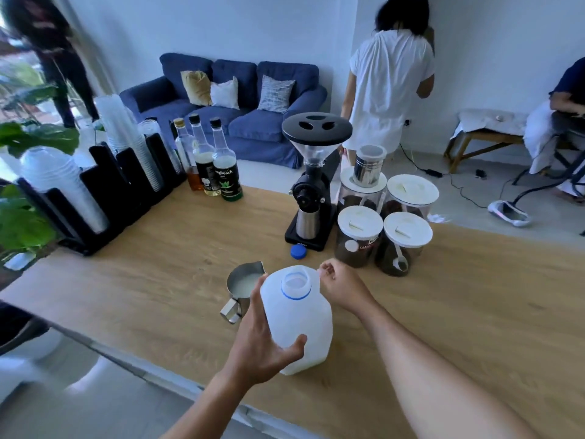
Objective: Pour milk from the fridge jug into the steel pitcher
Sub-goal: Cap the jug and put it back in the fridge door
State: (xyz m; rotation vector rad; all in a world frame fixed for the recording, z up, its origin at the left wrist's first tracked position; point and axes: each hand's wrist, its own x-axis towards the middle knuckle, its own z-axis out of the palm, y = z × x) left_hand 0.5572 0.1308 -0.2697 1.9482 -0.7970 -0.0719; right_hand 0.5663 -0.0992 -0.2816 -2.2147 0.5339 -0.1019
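Observation:
A white plastic milk jug [300,318] with an open mouth and a blue ring stands near the front of the wooden counter [158,280]. My left hand [262,340] wraps around the jug's lower left side. My right hand [340,286] grips the jug's handle at the upper right. The steel pitcher [242,285] stands just left of the jug, touching or nearly touching it, with milk inside and its handle toward me. The jug's blue cap [298,251] lies on the counter behind the pitcher.
A black coffee grinder [311,185] and several lidded jars [383,229] stand behind the jug. Three syrup bottles [210,160] and a black holder with cup stacks [104,172] line the back left. A blue sofa and people are beyond the counter.

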